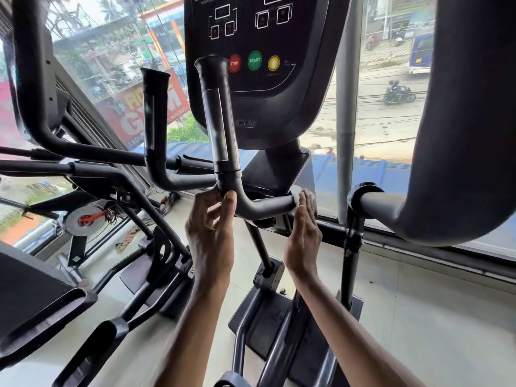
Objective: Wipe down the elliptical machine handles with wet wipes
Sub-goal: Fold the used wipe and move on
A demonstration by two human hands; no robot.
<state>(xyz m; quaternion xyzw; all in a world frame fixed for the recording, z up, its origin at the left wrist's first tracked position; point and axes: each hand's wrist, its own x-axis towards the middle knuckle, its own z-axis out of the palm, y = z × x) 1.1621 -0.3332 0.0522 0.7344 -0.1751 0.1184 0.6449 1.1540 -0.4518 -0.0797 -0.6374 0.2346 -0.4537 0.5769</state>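
Left hand (212, 227) grips the handle (220, 121) bend; right hand (303, 230) presses a white wipe (295, 190) flat against its bar.

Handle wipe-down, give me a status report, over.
Left hand grips handle at its bend. Right hand presses white wipe against lower bar, fingers straight. Nothing blocking the bar.
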